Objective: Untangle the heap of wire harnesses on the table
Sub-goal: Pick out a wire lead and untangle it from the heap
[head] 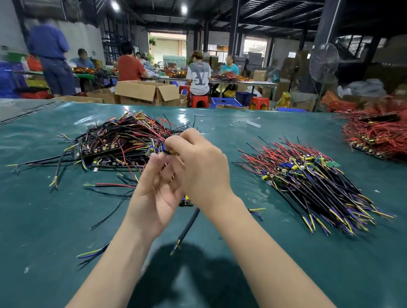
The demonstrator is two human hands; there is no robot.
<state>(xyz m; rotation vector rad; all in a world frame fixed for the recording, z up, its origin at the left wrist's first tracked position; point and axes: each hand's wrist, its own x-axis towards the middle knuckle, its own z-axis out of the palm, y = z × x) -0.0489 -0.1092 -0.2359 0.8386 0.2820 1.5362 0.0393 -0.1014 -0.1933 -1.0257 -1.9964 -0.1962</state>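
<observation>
A tangled heap of wire harnesses (117, 141), black cables with red, yellow and blue leads, lies on the green table (51, 216) at the left. My right hand (201, 168) is raised over the middle, fingers pinched on a small harness piece (171, 152) with yellow and blue parts. My left hand (159, 189) sits just below it, palm up, fingers curled toward the same piece. A black cable (188, 224) hangs below the hands, its stripped end near the table. How it joins the held piece is hidden by the hands.
A neater pile of harnesses (315, 177) lies to the right. A red-wire pile (384, 136) sits at the far right. Loose cables (114, 186) lie left of my hands. Beyond the table edge stand cardboard boxes (149, 93) and several people at other tables.
</observation>
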